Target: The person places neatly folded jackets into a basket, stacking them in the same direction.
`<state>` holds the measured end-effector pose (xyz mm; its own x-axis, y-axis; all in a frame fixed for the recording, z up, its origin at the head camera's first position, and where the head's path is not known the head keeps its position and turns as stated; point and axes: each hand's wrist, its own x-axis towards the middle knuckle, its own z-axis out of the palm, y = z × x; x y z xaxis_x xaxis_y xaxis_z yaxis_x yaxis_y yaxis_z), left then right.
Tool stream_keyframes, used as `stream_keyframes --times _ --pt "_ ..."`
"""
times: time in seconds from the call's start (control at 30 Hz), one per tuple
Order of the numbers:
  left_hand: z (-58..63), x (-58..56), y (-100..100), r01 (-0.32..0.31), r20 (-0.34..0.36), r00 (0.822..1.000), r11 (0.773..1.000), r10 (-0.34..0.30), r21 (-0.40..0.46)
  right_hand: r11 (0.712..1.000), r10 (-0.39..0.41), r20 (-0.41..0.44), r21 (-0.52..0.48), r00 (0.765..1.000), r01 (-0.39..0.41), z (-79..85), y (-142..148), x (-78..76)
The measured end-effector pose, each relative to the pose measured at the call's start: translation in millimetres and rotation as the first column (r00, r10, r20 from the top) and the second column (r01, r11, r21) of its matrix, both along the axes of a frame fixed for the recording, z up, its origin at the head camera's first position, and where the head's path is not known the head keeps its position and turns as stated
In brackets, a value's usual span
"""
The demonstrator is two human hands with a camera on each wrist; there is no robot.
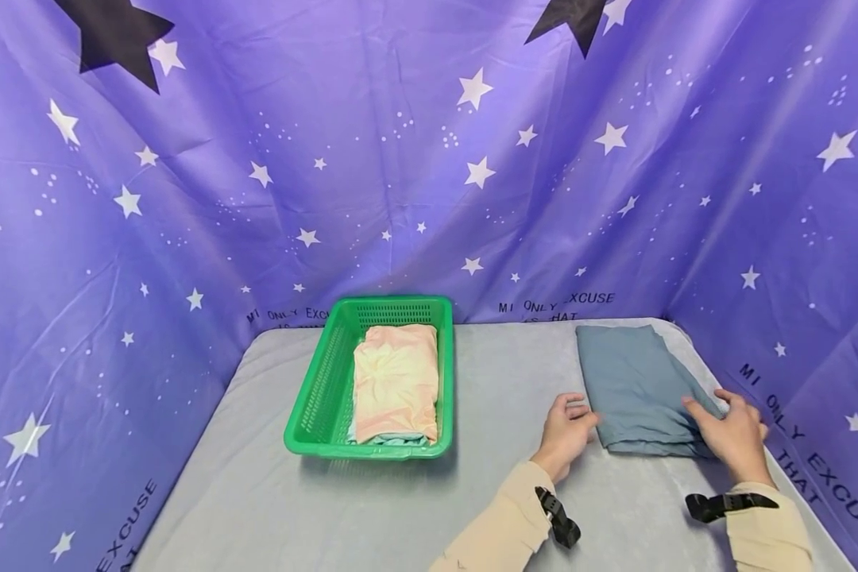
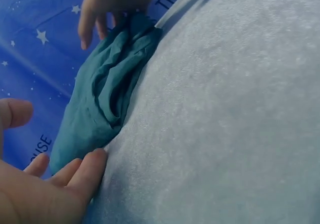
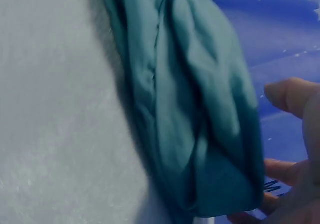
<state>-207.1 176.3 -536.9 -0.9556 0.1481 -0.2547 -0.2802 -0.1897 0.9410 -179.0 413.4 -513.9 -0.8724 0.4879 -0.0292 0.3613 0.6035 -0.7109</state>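
Note:
A folded blue-grey cloth (image 1: 639,389) lies at the right side of the table, its layered near edge showing loose folds in the left wrist view. My left hand (image 1: 568,433) is at its left near corner, with the fingertips (image 2: 92,166) right at the fabric and the thumb raised apart. At the opposite side is my right hand (image 1: 736,437). Its thumb (image 3: 287,94) stands off from the cloth, while the other fingers reach to the cloth's edge, their tips partly hidden behind it.
Left of the cloth, a green plastic basket (image 1: 322,381) stands near the back edge of the grey-covered table (image 1: 515,397). Inside it, a folded pink cloth (image 1: 396,381) rests over a light teal one (image 1: 398,438). Purple star-printed curtains (image 1: 372,183) enclose the back and sides.

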Motion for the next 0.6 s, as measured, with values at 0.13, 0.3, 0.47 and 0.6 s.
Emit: stream_keyframes --times 0.13,0.3,0.47,0.6 --pt "0.9 -4.9 3.5 0.044 0.002 0.999 0.999 -0.044 0.029 0.998 0.018 0.049 -0.057 0.999 -0.016 -5.2 5.6 -9.2" --pt "0.3 -9.0 9.7 0.082 0.015 0.996 0.996 -0.083 0.042 0.986 0.003 0.038 -0.168 0.999 0.003 -10.9 9.5 -17.1" --pt "-6.0 -14.3 13.7 0.119 0.017 0.993 0.991 -0.121 0.059 0.974 0.003 0.075 -0.225 0.997 0.014 -12.3 13.2 -23.0" --pt "-11.3 -21.0 13.5 0.132 0.012 0.991 0.991 -0.132 0.026 0.972 0.079 0.125 -0.23 0.989 -0.049 -9.7 14.5 -27.3"
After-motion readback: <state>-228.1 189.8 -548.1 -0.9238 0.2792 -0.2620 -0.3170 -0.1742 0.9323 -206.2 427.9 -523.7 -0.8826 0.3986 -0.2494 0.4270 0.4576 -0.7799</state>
